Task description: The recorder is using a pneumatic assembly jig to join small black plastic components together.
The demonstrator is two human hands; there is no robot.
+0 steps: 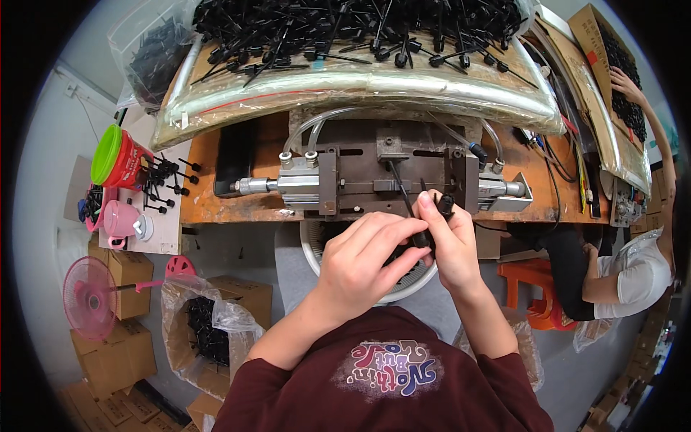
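Apparently light handling, just in front of the metal fixture [425,160]

The black rod [403,190] slants up from the near side of the fixture, its thin end over the fixture's middle and its thick end in the left hand [360,252], pinched between thumb and fingertips. Whether the thin end touches the fixture is hard to tell. The right hand [455,241], just beside at the fixture's near edge, grips a second black part [446,205] between thumb and curled fingers.

The rod looks light and stiff, probably smooth plastic, so it may slide in a loose pinch, and its slim shaft could bend if levered sideways. The thick end seems the better hold, broader and farther from the fixture.

Both forearms rise from the fixture's near side and converge; the left lies with the back of its hand upward, the right stands steeper, thumb uppermost. Below them, nearer than the fixture, is a white basin [308,248]; beyond the fixture lies a heap of similar parts [345,29].
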